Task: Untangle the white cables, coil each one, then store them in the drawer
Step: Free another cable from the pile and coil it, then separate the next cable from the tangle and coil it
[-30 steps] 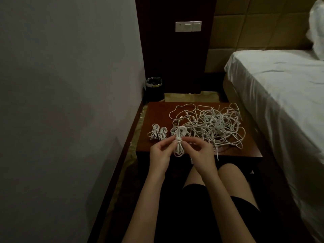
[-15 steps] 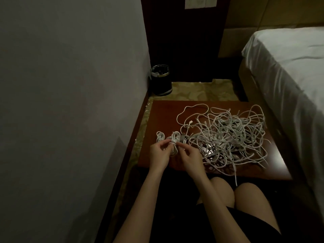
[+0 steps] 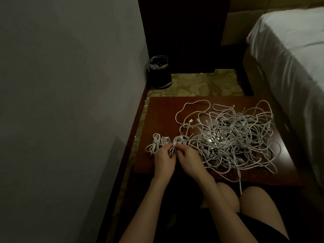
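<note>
Both hands pinched one coiled cable (image 3: 174,146) at its wrapped middle, the left hand (image 3: 164,160) and right hand (image 3: 190,159) touching it from either side. Two finished coils (image 3: 157,143) lay just left; the tangle (image 3: 233,135) spread right.

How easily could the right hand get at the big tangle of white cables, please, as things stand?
Probably easily: the right hand sits beside the tangle with nothing between, though it pinches a coiled cable first.
</note>
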The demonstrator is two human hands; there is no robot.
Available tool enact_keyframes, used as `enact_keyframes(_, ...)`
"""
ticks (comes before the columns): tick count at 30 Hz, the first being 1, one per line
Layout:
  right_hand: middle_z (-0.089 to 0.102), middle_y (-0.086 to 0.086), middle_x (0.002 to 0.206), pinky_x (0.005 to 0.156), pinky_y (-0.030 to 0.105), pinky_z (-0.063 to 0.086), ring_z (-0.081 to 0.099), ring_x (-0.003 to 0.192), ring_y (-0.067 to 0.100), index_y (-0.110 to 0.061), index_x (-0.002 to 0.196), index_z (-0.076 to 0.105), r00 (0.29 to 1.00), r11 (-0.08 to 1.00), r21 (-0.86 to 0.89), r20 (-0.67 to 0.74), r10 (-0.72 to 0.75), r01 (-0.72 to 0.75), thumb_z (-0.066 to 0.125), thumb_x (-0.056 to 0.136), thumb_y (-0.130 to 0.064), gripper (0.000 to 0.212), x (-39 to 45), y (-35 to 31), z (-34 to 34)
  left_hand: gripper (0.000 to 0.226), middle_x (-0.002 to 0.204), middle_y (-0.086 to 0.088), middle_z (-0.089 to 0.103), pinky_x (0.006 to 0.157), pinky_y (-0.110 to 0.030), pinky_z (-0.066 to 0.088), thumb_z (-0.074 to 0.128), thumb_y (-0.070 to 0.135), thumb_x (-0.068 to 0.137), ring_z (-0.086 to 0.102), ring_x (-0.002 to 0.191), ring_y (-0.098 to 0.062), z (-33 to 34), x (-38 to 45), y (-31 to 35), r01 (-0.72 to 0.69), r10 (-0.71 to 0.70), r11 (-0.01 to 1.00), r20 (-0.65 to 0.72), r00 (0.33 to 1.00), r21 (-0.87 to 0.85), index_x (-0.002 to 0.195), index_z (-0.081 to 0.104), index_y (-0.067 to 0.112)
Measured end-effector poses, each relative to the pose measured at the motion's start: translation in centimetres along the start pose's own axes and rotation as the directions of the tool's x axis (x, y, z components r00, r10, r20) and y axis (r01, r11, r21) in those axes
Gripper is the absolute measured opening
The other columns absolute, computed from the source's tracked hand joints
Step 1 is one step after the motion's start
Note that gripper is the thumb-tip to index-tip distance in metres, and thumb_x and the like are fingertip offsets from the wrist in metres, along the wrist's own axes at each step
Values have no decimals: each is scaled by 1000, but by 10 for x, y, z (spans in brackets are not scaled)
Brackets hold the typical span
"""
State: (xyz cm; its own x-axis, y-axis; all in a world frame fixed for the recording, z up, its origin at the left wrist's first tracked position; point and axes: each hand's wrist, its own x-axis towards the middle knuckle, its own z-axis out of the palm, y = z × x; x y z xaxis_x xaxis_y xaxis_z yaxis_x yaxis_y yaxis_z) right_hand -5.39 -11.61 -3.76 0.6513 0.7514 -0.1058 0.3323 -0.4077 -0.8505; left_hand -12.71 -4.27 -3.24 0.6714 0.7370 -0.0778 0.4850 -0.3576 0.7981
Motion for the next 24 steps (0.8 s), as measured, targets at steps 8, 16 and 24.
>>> enact_keyframes(8, 67, -3, 89, 63, 22, 48, 62, 71, 14, -9, 98, 72, 930, 997, -15, -360, -77, 76, 63, 89, -7, 13, -19, -10, -54, 32, 126, 1, 61, 102, -28, 45, 65, 12, 91, 55, 116, -9, -12, 2, 18, -42, 39, 994, -32, 999, -98, 123, 65, 14)
enact_keyframes(16, 68, 12, 82, 69, 36, 50, 64, 80, 27, -4, 85, 70, 994, 827, -562, -100, -50, -16, 61, 89, -19, 19, -5, 2, -91, 34, 128, 0, 61, 95, -19, 41, 63, 12, 92, 53, 120, -11, -3, 1, 57, -141, 152, 981, 74, 986, -130, 126, 63, 16)
enact_keyframes(24, 68, 8, 101, 72, 28, 45, 65, 95, 24, -10, 105, 68, 995, 652, -757, 89, 36, 44, 57, 95, -25, 21, -10, -9, -110, 43, 131, 1, 61, 87, -18, 47, 52, -2, 93, 59, 115, -12, -3, 11, 83, -133, 160, 980, 185, 970, -148, 132, 58, 18)
